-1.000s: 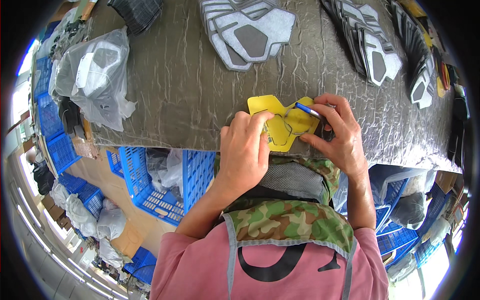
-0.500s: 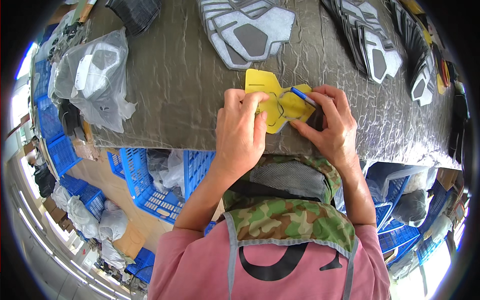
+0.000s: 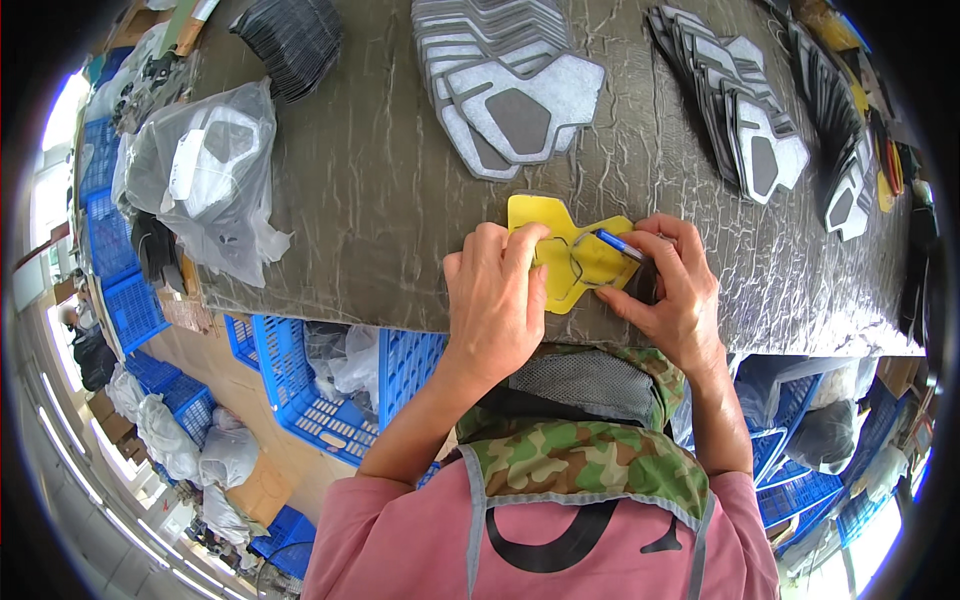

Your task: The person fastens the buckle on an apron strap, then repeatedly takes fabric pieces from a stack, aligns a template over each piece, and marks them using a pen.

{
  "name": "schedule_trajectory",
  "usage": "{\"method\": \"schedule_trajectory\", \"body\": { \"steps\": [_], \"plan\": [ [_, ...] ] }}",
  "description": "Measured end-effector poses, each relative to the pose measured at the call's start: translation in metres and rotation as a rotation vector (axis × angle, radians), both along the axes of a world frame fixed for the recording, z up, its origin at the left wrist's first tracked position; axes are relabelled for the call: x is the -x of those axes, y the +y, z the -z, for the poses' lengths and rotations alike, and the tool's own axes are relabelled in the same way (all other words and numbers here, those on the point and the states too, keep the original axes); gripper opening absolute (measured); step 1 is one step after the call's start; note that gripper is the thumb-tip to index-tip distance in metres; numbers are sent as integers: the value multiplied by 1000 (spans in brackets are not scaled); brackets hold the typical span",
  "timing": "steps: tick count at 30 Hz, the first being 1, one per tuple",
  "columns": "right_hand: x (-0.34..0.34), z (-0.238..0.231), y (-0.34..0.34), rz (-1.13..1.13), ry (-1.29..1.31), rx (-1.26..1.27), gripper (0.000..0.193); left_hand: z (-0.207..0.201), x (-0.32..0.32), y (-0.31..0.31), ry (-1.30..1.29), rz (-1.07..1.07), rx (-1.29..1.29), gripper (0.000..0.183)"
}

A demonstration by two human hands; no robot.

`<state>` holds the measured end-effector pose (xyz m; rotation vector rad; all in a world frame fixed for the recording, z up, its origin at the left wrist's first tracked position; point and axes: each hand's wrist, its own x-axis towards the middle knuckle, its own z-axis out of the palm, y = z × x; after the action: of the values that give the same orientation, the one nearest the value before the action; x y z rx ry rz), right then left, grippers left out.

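Observation:
A yellow flat template (image 3: 562,285) with angular outline and dark curved lines lies near the table's front edge. My left hand (image 3: 497,295) pinches its left side between thumb and fingers. On the template's right side is my right hand (image 3: 685,295), closed around a blue pen (image 3: 617,244) that slants over the yellow surface. The thumb of that hand presses by the template's lower right edge. A dark patch shows under the right fingers; what it is I cannot make out. Beyond the template lies a fanned stack of grey-and-white cut pieces (image 3: 520,120).
More fanned stacks of such pieces (image 3: 765,165) lie at the right, and dark pieces (image 3: 290,45) at the far left. A clear plastic bag (image 3: 235,200) with pieces in it sits on the left of the table (image 3: 340,220). Blue crates (image 3: 310,410) stand below the edge.
The whole view has shifted, so the table and stacks sit lower in the picture. Both hands keep nearly the same hold on the template and the pen.

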<state>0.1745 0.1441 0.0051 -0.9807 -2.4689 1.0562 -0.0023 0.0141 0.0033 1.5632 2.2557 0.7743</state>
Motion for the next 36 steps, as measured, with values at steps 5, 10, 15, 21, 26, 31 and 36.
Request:
{"method": "schedule_trajectory", "body": {
  "steps": [5,10,15,21,26,31,36],
  "plan": [
    [1,0,0,3,-10,-18,53,6,5,2,19,33,-54,45],
    [1,-1,-1,4,-25,-10,53,3,5,4,42,47,-3,47],
    [0,-3,-2,17,-15,-11,53,5,5,3,32,49,-23,49],
    [0,-4,-1,21,-31,8,54,-5,4,2,5,105,121,54],
    [-3,-12,11,-35,-52,101,56,-3,4,-1,43,96,130,58],
    [-6,-8,14,-69,0,87,53,4,4,0,54,111,55,61],
    [-7,-7,12,-59,4,70,53,0,3,0,45,102,105,59]
  ]
}}
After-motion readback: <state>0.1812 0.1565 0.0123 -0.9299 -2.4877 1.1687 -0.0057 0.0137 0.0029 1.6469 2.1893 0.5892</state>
